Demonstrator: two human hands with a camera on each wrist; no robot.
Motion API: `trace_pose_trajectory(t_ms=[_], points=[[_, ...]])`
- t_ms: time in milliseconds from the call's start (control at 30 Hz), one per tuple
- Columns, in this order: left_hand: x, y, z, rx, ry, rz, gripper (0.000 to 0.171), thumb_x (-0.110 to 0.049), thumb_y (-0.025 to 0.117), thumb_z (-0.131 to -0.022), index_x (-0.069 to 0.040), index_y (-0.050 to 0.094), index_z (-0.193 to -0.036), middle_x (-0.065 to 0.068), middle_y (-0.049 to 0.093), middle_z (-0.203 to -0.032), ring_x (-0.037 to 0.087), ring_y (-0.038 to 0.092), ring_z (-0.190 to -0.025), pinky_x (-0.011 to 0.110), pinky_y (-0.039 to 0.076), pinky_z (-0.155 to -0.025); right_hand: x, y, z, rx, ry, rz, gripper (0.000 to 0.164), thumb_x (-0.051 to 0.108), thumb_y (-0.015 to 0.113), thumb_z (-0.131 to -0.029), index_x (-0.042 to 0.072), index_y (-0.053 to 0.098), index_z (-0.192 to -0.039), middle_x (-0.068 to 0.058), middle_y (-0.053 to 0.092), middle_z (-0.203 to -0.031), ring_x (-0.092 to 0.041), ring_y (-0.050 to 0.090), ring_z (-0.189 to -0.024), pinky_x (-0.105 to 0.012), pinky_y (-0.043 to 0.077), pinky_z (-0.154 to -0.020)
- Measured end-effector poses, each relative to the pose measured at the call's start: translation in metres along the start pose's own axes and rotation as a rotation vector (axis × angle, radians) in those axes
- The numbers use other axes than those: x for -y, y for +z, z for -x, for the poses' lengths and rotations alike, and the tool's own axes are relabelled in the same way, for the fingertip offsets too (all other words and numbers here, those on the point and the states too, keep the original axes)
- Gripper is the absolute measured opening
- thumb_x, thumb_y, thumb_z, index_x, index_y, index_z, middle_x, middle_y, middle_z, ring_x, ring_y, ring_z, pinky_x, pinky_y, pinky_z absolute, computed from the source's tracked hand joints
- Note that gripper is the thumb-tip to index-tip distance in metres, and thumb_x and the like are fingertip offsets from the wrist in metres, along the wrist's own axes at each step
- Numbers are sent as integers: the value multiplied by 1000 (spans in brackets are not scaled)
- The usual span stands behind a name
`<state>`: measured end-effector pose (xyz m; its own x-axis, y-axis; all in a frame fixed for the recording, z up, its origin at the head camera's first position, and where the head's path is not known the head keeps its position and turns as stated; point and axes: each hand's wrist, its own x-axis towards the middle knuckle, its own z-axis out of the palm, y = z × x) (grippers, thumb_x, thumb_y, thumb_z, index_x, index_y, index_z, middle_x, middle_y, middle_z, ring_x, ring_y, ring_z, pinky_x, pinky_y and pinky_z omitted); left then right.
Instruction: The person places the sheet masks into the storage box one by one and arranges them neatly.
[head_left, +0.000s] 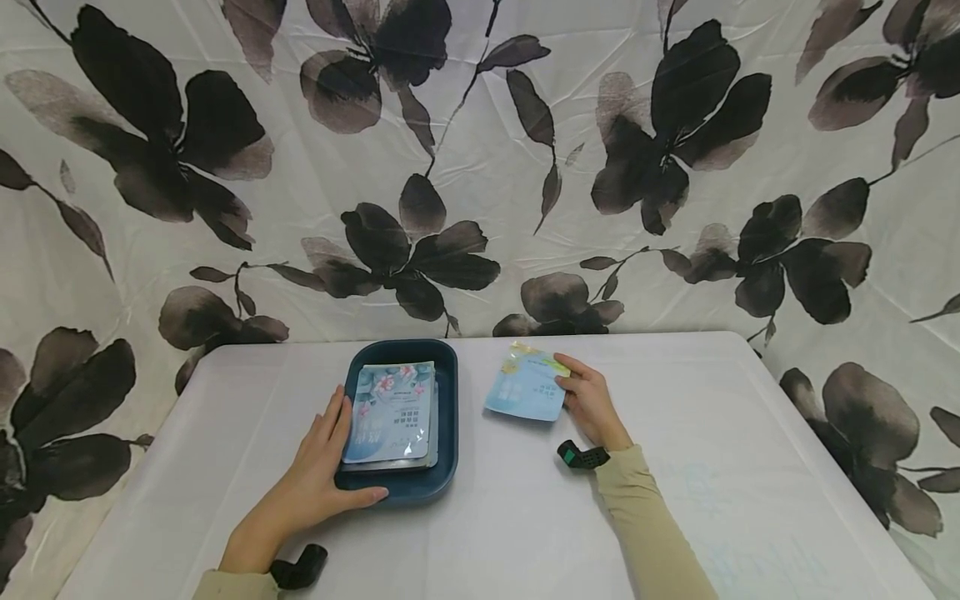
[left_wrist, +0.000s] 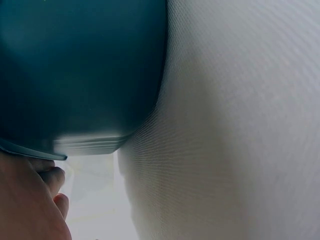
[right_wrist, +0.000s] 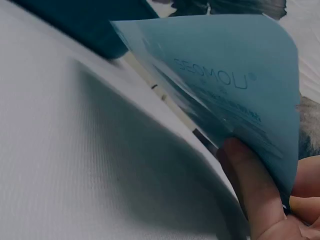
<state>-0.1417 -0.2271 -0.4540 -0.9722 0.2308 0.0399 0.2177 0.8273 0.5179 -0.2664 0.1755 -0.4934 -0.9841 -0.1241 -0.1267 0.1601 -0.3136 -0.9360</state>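
Observation:
A dark blue tray [head_left: 447, 433] stands on the white table, holding a small stack of light blue sheet-mask packets [head_left: 390, 417], the top one printed with pink flowers. My left hand [head_left: 318, 467] rests along the tray's left side, its fingers fairly straight and the thumb at the near rim; the left wrist view shows the tray's outer wall [left_wrist: 85, 75] close up. To the right of the tray, my right hand [head_left: 592, 402] pinches a light blue packet [head_left: 525, 387] with a yellow corner by its right edge. In the right wrist view this packet [right_wrist: 225, 65] tilts above the table.
The white table [head_left: 712, 483] extends around the tray and both arms. Behind its far edge hangs a white cloth [head_left: 525, 183] with dark flower prints. A black wrist device [head_left: 300, 568] sits by the left wrist, another wrist device [head_left: 581, 456] by the right.

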Motion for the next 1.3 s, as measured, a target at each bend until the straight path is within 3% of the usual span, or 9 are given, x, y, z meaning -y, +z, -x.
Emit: trace_pose_trajectory(t_ms=[333, 567, 833, 1067, 1300], points=[[0, 0, -1, -3, 8, -2, 138, -68, 80, -66, -7, -1, -159, 5, -14, -166, 52, 1, -146, 76, 12, -107, 3, 4, -3, 36, 11, -144, 55, -10, 40, -100, -3, 30, -153, -17, 23, -160, -28, 31, -143, -29, 45, -103], [-2, -2, -1, 6, -5, 3, 138, -69, 80, -66, -7, -1, -159, 7, -14, -166, 53, 1, -146, 76, 12, -107, 13, 6, 0, 101, 7, -323, 55, -11, 36, -101, -2, 26, -155, -18, 21, -159, -29, 34, -141, -31, 48, -100], [-5, -3, -1, 11, -9, 7, 137, -68, 80, -67, -6, 0, -159, 7, -14, -166, 55, 2, -145, 78, 14, -104, 22, 11, 5, 308, -25, -483, 66, -21, 29, -97, 0, 12, -158, -16, 8, -163, -29, 23, -145, -31, 48, -100], [-2, -3, 0, -2, 3, 4, 136, -66, 81, -67, -5, 2, -159, 7, -14, -166, 56, 2, -144, 78, 14, -105, 24, 24, 9, 486, -66, -526, 73, -25, 21, -92, 1, 4, -158, -15, 0, -164, -30, 10, -150, -32, 41, -108], [-3, -2, -1, 7, -8, 1, 136, -65, 81, -67, -6, 1, -159, 7, -14, -166, 55, 1, -145, 77, 14, -105, 21, 38, 12, 570, -48, -587, 77, -26, 20, -89, 2, 0, -158, -13, -5, -165, -28, -1, -151, -31, 32, -114]])
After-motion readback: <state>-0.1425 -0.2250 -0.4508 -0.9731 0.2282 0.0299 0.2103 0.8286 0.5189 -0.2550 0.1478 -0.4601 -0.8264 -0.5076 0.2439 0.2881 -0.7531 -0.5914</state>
